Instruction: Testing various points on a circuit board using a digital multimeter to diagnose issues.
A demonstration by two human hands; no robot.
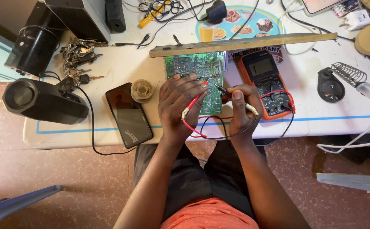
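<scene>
Left hand [180, 101] closed on red probe [192, 106], right hand [241, 108] closed on black probe [221, 88]. Both tips angle up-inward, converging on green circuit board [195, 68] lying flat on surface [121, 68] just ahead. Orange multimeter [266, 82] beside right hand.

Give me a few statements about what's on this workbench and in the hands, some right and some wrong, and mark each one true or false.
1. The left hand holds the red probe on the green circuit board. True.
2. The right hand holds a screwdriver. False: it holds the black probe.
3. The multimeter has an orange casing. True.
4. The phone lies right of the multimeter. False: it lies left of the board.
5. The bunch of keys sits on the floor. False: it lies on the white table.
</scene>
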